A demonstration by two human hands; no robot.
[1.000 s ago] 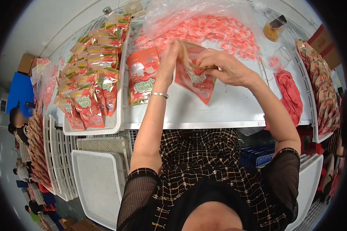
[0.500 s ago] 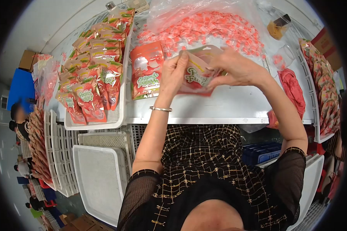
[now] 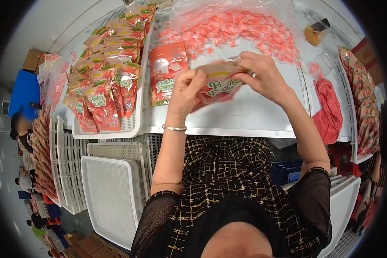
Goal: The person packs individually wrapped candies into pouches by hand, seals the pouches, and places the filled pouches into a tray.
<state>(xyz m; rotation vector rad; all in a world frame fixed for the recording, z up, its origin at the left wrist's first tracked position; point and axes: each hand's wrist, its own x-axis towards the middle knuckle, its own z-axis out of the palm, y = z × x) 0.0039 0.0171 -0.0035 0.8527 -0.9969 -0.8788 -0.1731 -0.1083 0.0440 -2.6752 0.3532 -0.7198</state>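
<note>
A red candy pouch [image 3: 219,86] printed "Peeled Fudge" is held up over the table, tilted, its top edge stretched between my two hands. My left hand [image 3: 188,92] is closed on its left side, thumb over the front. My right hand [image 3: 262,74] pinches its upper right corner. Left of my left hand lies a flat red pouch [image 3: 165,71] of the same print. Beyond my hands spreads a heap of pink wrapped candies [image 3: 249,32], partly under clear plastic. What is inside the held pouch is hidden.
Filled pouches [image 3: 101,103] stand in rows in a white tray [image 3: 131,129] at the left. Another tray of pouches [image 3: 361,101] is at the right edge, near a crumpled red cloth [image 3: 328,109]. A clear tub [image 3: 314,34] stands at the back right. White trays [image 3: 109,195] lean below the table.
The right hand has moved from the pouch's side up to its top right corner. The pouch, its mouth spread earlier, now has its top edge drawn straighter and tilted.
</note>
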